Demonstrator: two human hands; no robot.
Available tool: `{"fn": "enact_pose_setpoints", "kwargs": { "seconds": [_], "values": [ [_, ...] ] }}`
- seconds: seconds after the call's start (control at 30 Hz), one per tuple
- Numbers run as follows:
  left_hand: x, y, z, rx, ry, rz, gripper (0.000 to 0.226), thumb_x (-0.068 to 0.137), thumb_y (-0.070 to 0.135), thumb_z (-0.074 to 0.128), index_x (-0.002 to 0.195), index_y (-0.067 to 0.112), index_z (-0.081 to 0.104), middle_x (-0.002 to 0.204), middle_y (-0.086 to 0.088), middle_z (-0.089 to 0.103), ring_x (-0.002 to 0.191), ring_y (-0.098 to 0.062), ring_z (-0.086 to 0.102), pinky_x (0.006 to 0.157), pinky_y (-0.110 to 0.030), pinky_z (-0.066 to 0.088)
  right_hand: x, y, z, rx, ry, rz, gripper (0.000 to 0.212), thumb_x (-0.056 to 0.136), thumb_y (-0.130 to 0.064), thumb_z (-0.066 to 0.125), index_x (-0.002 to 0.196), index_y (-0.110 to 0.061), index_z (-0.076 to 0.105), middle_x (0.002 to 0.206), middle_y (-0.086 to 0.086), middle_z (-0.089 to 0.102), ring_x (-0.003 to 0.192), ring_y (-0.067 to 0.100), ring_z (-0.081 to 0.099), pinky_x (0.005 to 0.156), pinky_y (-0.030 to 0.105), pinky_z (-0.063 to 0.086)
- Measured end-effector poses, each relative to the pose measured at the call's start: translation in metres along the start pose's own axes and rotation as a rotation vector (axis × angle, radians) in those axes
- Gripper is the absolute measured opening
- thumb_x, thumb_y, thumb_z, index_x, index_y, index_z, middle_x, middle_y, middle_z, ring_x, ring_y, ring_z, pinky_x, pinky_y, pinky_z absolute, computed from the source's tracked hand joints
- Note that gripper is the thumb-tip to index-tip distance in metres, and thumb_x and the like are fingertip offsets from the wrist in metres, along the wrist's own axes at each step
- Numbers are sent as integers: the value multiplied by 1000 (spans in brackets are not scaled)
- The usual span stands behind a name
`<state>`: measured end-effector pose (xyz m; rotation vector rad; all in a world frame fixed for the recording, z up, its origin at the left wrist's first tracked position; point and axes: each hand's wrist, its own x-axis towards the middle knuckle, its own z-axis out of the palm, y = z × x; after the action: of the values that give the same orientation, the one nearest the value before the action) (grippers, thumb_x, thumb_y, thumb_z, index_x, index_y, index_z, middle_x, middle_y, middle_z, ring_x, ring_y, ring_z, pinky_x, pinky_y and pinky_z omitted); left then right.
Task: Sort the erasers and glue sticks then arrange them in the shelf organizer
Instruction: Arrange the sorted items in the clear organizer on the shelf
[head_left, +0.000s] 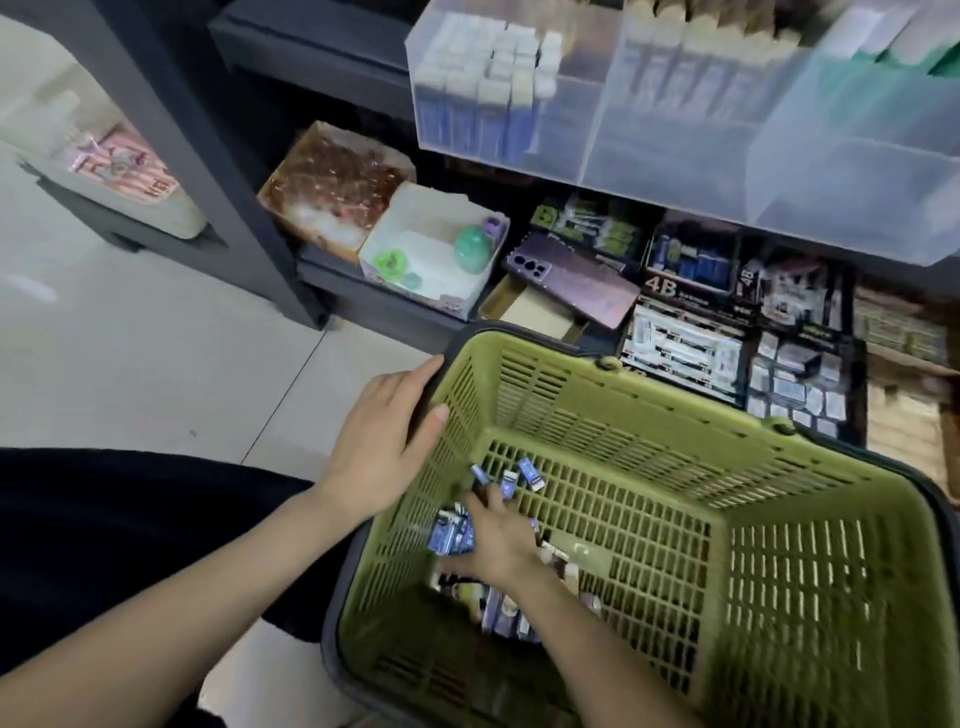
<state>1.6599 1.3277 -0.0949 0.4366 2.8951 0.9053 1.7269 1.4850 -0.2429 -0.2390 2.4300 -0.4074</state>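
Note:
A green plastic basket (675, 467) fills the lower right, with several small blue-and-white wrapped erasers (530, 475) scattered on its floor. My left hand (384, 431) holds the basket's dark left rim, thumb inside the wall. My right hand (498, 540) is down inside the basket on the pile, fingers curled around blue-wrapped erasers (452, 535). More small packets (506, 616) lie beside my right wrist. The clear shelf organizer (623, 104) stands at the top, with upright blue-and-white erasers (483, 88) in its left compartment and other stick-like items further right.
Below the organizer, a dark shelf holds boxes of stationery (727, 322), a purple phone (571, 278), a white box with green toys (436, 254) and a box of reddish items (332, 182). A dark shelf post (218, 166) stands left. Pale tiled floor (156, 353) is at left.

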Motion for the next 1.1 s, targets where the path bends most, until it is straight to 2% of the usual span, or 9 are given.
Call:
{"fn": "enact_pose_setpoints", "kwargs": {
  "seconds": [0.13,0.27,0.53,0.6,0.7,0.83,0.93,1.03,1.1],
  "values": [
    [0,1,2,-49,8,-7,53,94,32,42,141,7,40,128,-11,56,119,-27,48,99,-23,28,8,-7,12,-24,95,23,83,75,-66,61,138,-22,31,142,8,31,120,32,44,77,37,48],
    [0,1,3,-81,19,-9,53,95,35,41,141,8,39,131,-9,54,120,-23,47,101,-22,28,12,-1,8,115,161,11,60,87,-44,60,138,-26,35,138,5,36,107,27,53,70,32,49],
    [1,-2,5,-101,7,-13,56,96,41,37,143,12,36,133,-6,52,122,-19,45,101,-20,27,17,6,0,328,153,-16,57,84,-22,64,136,-21,40,137,7,43,83,26,59,68,31,46],
    [0,-2,5,-110,8,-13,55,95,38,38,143,12,36,133,-6,53,121,-20,46,100,-20,27,16,10,-3,479,174,15,58,82,-18,66,136,-19,43,137,3,48,87,22,61,71,30,47],
    [0,-4,5,-110,7,-8,54,95,37,39,143,12,36,130,-7,54,119,-21,46,98,-17,25,12,18,-9,745,209,121,58,79,-9,67,133,-16,46,107,1,64,76,17,60,65,31,47],
    [-1,0,2,-76,0,-11,51,99,37,40,141,10,40,126,-10,56,117,-25,47,98,-23,28,-1,23,-24,1124,217,204,38,80,1,68,115,-11,56,80,1,63,66,17,59,57,25,48],
    [-2,9,-4,54,198,94,44,95,31,42,125,2,57,113,-13,60,106,-26,49,94,-28,33,-22,18,-50,1400,268,183,30,81,2,68,105,-13,57,83,7,70,73,17,69,61,22,54],
    [-4,33,-10,-155,293,29,30,94,24,45,112,7,62,102,-3,60,95,-17,52,84,-19,38,-49,5,-93,1515,355,98,28,83,-1,68,106,-12,56,86,10,66,74,16,69,62,23,54],
    [-4,59,-15,-564,203,-270,18,98,25,46,105,18,61,99,1,60,93,-16,58,76,-16,45,-69,-9,-127,1547,458,-15,27,82,0,68,104,-12,57,82,1,64,73,14,67,63,25,54]
  ]
}}
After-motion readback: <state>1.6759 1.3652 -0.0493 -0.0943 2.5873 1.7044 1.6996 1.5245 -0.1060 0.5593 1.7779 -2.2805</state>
